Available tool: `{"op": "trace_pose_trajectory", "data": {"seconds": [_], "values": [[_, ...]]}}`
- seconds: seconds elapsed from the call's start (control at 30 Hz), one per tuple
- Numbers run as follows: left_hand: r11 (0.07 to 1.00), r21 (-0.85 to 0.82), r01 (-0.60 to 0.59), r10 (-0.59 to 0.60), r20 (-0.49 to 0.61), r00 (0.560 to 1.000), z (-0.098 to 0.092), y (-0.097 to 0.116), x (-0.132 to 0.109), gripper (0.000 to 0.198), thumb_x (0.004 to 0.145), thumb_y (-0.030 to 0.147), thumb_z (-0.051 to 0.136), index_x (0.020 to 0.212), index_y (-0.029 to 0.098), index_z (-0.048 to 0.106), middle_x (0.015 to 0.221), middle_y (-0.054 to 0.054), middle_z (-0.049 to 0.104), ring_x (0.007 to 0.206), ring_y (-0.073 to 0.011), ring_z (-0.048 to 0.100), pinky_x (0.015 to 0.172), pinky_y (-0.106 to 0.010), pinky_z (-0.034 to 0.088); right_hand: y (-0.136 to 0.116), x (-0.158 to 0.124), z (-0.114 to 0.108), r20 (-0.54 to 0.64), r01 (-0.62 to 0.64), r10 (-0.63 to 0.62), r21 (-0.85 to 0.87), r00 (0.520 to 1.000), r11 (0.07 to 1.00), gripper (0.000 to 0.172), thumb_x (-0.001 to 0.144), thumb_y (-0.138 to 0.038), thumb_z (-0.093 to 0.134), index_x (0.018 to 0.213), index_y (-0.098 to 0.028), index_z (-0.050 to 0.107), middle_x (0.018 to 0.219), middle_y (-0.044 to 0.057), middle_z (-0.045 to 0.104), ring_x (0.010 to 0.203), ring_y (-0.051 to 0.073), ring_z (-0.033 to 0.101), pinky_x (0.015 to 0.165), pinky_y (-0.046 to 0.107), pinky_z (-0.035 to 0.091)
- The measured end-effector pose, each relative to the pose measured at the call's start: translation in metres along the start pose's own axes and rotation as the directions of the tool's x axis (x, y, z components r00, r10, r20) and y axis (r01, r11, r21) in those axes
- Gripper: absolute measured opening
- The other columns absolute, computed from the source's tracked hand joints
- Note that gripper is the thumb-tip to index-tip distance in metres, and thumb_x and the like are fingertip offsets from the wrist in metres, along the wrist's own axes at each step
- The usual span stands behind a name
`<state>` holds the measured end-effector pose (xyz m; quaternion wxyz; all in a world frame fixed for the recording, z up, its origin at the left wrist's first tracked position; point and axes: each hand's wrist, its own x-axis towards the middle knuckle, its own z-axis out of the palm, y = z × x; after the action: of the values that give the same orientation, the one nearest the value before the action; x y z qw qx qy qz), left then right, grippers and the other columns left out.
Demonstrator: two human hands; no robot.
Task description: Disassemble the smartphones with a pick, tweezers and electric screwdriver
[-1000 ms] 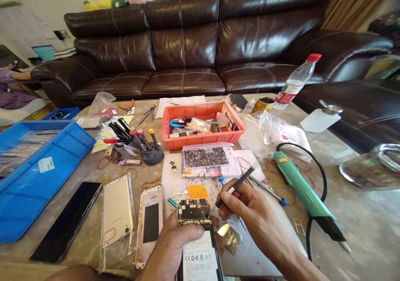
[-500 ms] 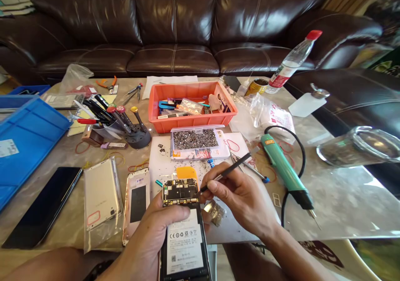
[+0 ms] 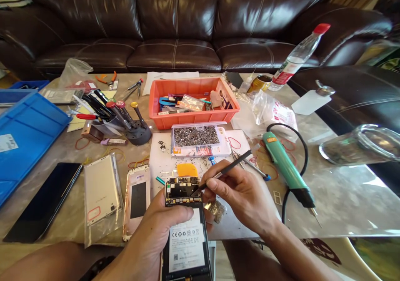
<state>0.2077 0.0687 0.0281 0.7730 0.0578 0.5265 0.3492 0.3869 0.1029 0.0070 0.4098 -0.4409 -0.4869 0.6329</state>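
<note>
The right hand (image 3: 239, 189) pinches a slim, flat black tool with a fine tip (image 3: 237, 163) between thumb and fingers, its handle slanting up and away to the right. The tip points down at the right part of a black circuit board with gold edges (image 3: 180, 191); whether it touches cannot be told.

The board sits at the top end of an opened black smartphone with a white-labelled battery (image 3: 186, 243). The left hand (image 3: 159, 218) grips this phone from its left side, thumb pressed across the top of the battery label. The phone is held at the near edge of a grey, glossy tabletop (image 3: 343, 212).

Just beyond the phone's top end lies a flat orange plastic piece (image 3: 187, 170), and under the right hand is a small clear pouch (image 3: 217, 211). Left of the left hand are a rose-gold phone shell with a black rectangle (image 3: 139, 201), a pale phone panel in a clear bag (image 3: 101, 193) and a glossy black slab (image 3: 46, 201).

Farther out, a clear plastic box filled with tiny metal screws (image 3: 196, 137) stands in front of a coral-red plastic basket (image 3: 193, 120). To the right lies a teal electric screwdriver (image 3: 287, 168). A dark brown leather sofa (image 3: 175, 26) stands behind everything.
</note>
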Motion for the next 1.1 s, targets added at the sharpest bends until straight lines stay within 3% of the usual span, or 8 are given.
{"op": "trace_pose_trajectory", "data": {"seconds": [0.17, 0.4, 0.67, 1.1], "values": [[0.999, 0.034, 0.011, -0.011, 0.005, 1.000, -0.0020, -0.0016, 0.0001, 0.092, 0.060, 0.019, 0.082, 0.145, 0.015, 0.048, 0.085, -0.013, 0.082, 0.070, -0.0283, 0.077, 0.065, -0.036, 0.059, 0.0010, -0.0002, -0.0016, 0.048, 0.013, -0.012, -0.010, 0.999, 1.000, 0.032, 0.091, -0.049, 0.076, 0.088, -0.018, 0.068, 0.070, 0.001, 0.070, 0.063, 0.013, 0.067, 0.059, 0.023, 0.054], [0.999, 0.031, -0.010, 0.010, 0.011, 1.000, -0.0019, -0.0044, 0.0021, 0.083, 0.060, 0.017, 0.081, 0.138, 0.015, 0.052, 0.087, -0.012, 0.082, 0.067, -0.0255, 0.075, 0.063, -0.034, 0.058, 0.0072, 0.0015, 0.0023, 0.021, -0.092, 0.093, -0.013, 0.995, 0.996, 0.035, 0.089, -0.054, 0.076, 0.085, -0.021, 0.065, 0.065, -0.002, 0.067, 0.055, 0.012, 0.061, 0.052, 0.023, 0.049], [0.998, 0.067, -0.011, 0.013, -0.028, 1.000, 0.0000, -0.0020, 0.0018, 0.093, 0.057, 0.020, 0.082, 0.143, 0.018, 0.047, 0.089, -0.010, 0.081, 0.069, -0.0278, 0.075, 0.060, -0.034, 0.058, 0.0017, -0.0009, 0.0029, 0.019, -0.031, 0.031, 0.039, 0.999, 0.999, 0.031, 0.086, -0.048, 0.081, 0.087, -0.019, 0.071, 0.067, -0.001, 0.069, 0.057, 0.011, 0.062, 0.055, 0.022, 0.052], [0.998, 0.060, -0.015, 0.013, 0.023, 1.000, 0.0014, -0.0002, -0.0021, 0.077, 0.055, 0.021, 0.084, 0.127, 0.018, 0.057, 0.081, -0.007, 0.079, 0.068, -0.0283, 0.076, 0.060, -0.033, 0.057, 0.0032, -0.0012, 0.0041, 0.027, -0.042, 0.041, 0.056, 0.999, 0.998, 0.033, 0.085, -0.050, 0.082, 0.088, -0.019, 0.071, 0.065, -0.002, 0.067, 0.050, 0.010, 0.062, 0.048, 0.022, 0.052]]}}
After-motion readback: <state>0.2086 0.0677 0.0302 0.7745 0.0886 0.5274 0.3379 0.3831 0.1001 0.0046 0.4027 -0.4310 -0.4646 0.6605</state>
